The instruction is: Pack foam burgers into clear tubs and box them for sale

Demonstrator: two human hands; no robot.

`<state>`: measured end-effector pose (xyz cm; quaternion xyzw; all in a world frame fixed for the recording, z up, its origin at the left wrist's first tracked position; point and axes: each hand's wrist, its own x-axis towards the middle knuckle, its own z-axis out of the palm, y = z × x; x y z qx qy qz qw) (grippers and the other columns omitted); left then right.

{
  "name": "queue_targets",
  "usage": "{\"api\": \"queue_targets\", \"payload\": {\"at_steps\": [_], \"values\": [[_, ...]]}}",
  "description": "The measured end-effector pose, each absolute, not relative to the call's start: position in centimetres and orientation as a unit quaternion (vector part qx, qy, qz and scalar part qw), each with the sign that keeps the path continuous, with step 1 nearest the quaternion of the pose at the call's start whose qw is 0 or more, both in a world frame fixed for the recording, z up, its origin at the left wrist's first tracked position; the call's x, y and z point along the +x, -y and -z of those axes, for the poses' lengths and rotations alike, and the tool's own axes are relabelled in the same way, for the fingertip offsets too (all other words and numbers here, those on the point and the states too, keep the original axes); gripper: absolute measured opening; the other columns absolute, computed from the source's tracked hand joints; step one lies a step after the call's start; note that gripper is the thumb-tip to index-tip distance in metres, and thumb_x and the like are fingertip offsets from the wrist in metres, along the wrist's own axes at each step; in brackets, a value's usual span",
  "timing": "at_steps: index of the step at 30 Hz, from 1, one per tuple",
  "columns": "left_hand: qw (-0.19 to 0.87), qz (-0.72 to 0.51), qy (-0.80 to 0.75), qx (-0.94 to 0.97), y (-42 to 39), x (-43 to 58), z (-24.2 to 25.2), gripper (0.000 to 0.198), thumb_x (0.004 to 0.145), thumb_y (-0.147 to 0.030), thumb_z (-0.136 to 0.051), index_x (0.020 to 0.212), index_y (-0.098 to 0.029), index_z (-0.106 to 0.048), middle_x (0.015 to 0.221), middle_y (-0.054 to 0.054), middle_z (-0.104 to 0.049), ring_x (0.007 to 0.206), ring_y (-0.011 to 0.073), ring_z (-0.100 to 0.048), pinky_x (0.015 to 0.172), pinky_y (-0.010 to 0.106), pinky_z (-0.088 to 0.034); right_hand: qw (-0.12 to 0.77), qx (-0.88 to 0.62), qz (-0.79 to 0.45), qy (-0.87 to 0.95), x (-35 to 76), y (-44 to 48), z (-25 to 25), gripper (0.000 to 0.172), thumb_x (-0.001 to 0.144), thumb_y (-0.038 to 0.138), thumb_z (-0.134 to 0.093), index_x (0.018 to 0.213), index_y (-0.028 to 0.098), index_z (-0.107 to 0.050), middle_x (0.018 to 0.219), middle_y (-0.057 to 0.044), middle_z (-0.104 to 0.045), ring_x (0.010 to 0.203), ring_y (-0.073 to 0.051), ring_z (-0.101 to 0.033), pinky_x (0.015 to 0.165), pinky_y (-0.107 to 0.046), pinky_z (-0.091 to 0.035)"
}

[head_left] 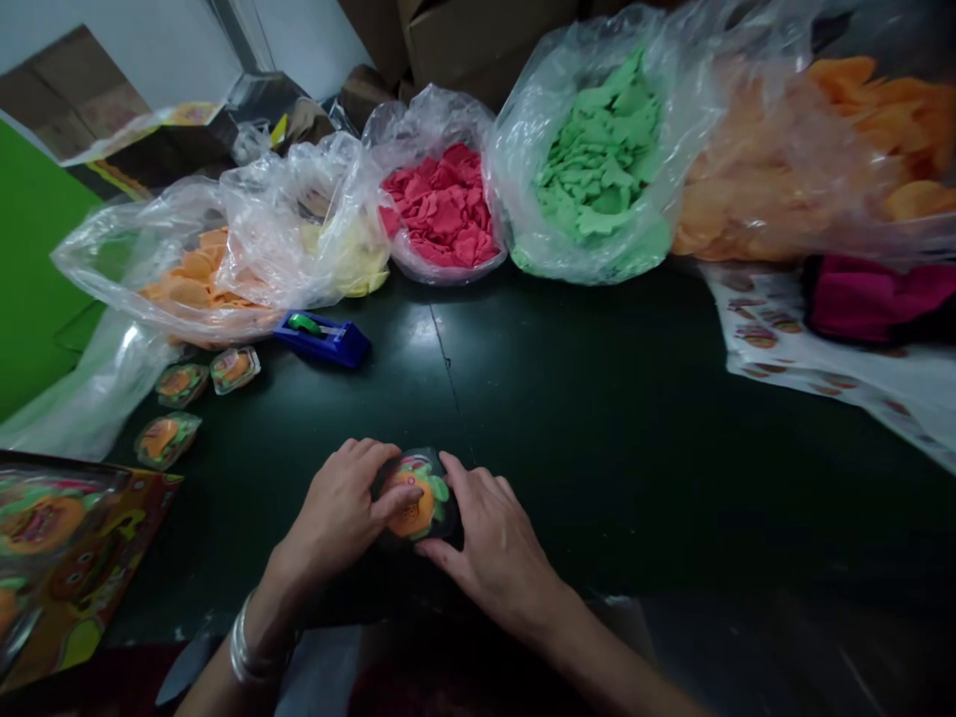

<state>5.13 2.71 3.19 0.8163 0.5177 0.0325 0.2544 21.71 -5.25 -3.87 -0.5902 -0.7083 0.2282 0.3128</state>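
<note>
A small toy burger in a clear plastic case (413, 505), with an orange bun and green leaf pieces, lies on the dark table near its front edge. My left hand (348, 503) grips it from the left, the thumb pressed across its top. From the right, my right hand (489, 528) closes on the case, fingers at the far edge and thumb at the near edge. The underside of the case is hidden. Farther left on the table, three similar packed burgers (235, 368) sit close together.
Behind stand clear bags of orange pieces (198, 274), red pieces (444, 204), green pieces (604, 139) and more orange pieces (792, 179). A blue tape dispenser (325, 339) lies in front. A printed box (97, 568) is at left, sticker sheets (784, 344) at right.
</note>
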Motion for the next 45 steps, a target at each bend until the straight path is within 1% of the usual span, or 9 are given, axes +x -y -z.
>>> {"api": "queue_targets", "payload": {"at_steps": [6, 12, 15, 19, 22, 26, 32, 38, 45], "values": [[0.259, -0.096, -0.506, 0.817, -1.0, 6.0, -3.5, 0.019, 0.077, -0.028, -0.066, 0.09, -0.02, -0.054, 0.091, 0.003, -0.056, 0.087, 0.0201, -0.049, 0.076, 0.032, -0.042, 0.305, -0.604, -0.208, 0.706, 21.4, 5.0, 3.9, 0.082, 0.069, 0.025, -0.08, 0.135, 0.005, -0.037, 0.101, -0.019, -0.065, 0.085, -0.03, -0.059, 0.077, -0.047, -0.047], [0.255, -0.014, -0.522, 0.814, -1.4, 6.5, -5.6, 0.023, 0.07, -0.027, -0.07, 0.076, -0.02, -0.049, 0.077, -0.001, -0.054, 0.073, 0.0182, -0.048, 0.065, 0.03, -0.037, 0.32, -0.6, -0.252, 0.689, 21.8, 4.7, 3.4, 0.078, 0.069, 0.023, -0.078, 0.136, 0.013, -0.039, 0.102, -0.014, -0.066, 0.085, -0.03, -0.06, 0.078, -0.044, -0.046], [0.379, 0.01, -0.503, 0.777, -1.7, 6.5, -6.4, 0.022, 0.07, -0.026, -0.069, 0.082, -0.02, -0.052, 0.072, -0.004, -0.053, 0.067, 0.0146, -0.047, 0.061, 0.027, -0.037, 0.334, -0.579, -0.364, 0.649, 22.8, 5.3, 2.5, 0.081, 0.068, 0.022, -0.077, 0.138, 0.018, -0.038, 0.096, -0.009, -0.066, 0.084, -0.027, -0.06, 0.077, -0.039, -0.046], [0.599, 0.005, -0.442, 0.667, -1.3, 5.9, -5.9, 0.03, 0.068, -0.025, -0.071, 0.094, -0.019, -0.059, 0.072, -0.005, -0.051, 0.066, 0.011, -0.045, 0.06, 0.022, -0.037, 0.389, -0.487, -0.575, 0.53, 24.2, 7.6, 1.7, 0.078, 0.069, 0.013, -0.07, 0.138, 0.027, -0.038, 0.073, 0.005, -0.058, 0.065, -0.014, -0.055, 0.065, -0.027, -0.044], [0.669, -0.019, -0.431, 0.606, -0.8, 6.0, -4.8, 0.034, 0.064, -0.029, -0.076, 0.09, -0.016, -0.058, 0.073, -0.004, -0.052, 0.067, 0.0112, -0.046, 0.061, 0.022, -0.038, 0.461, -0.434, -0.637, 0.44, 24.8, 9.3, 2.0, 0.073, 0.068, 0.012, -0.069, 0.134, 0.03, -0.044, 0.071, 0.008, -0.049, 0.063, -0.011, -0.048, 0.064, -0.024, -0.043], [0.701, -0.025, -0.414, 0.58, -0.9, 7.4, -4.3, 0.035, 0.061, -0.029, -0.078, 0.086, -0.016, -0.057, 0.073, -0.003, -0.054, 0.065, 0.0108, -0.047, 0.059, 0.022, -0.039, 0.519, -0.407, -0.62, 0.426, 25.7, 9.8, 2.4, 0.066, 0.069, 0.015, -0.071, 0.129, 0.033, -0.05, 0.075, 0.007, -0.045, 0.067, -0.01, -0.045, 0.066, -0.024, -0.041], [0.702, -0.007, -0.382, 0.602, -2.0, 8.8, -4.4, 0.034, 0.062, -0.027, -0.079, 0.084, -0.016, -0.055, 0.068, -0.005, -0.05, 0.06, 0.0087, -0.043, 0.056, 0.021, -0.034, 0.464, -0.422, -0.549, 0.553, 28.1, 8.6, 2.0, 0.054, 0.069, 0.015, -0.077, 0.118, 0.028, -0.059, 0.077, 0.006, -0.05, 0.067, -0.011, -0.046, 0.061, -0.022, -0.039], [0.649, -0.033, -0.4, 0.646, -2.7, 9.6, -4.1, 0.033, 0.06, -0.028, -0.08, 0.079, -0.016, -0.055, 0.064, -0.006, -0.044, 0.06, 0.0084, -0.039, 0.054, 0.02, -0.031, 0.438, -0.437, -0.412, 0.669, 29.4, 6.9, 3.1, 0.051, 0.074, 0.026, -0.078, 0.122, 0.026, -0.06, 0.086, 0.001, -0.053, 0.074, -0.014, -0.05, 0.069, -0.026, -0.044], [0.682, -0.073, -0.389, 0.615, -4.1, 10.7, -2.9, 0.033, 0.058, -0.025, -0.08, 0.076, -0.016, -0.054, 0.061, -0.007, -0.043, 0.056, 0.007, -0.036, 0.052, 0.019, -0.031, 0.492, -0.45, -0.471, 0.577, 29.5, 5.3, 3.5, 0.044, 0.07, 0.016, -0.078, 0.111, 0.029, -0.068, 0.077, 0.004, -0.048, 0.066, -0.011, -0.046, 0.061, -0.023, -0.04]]}}
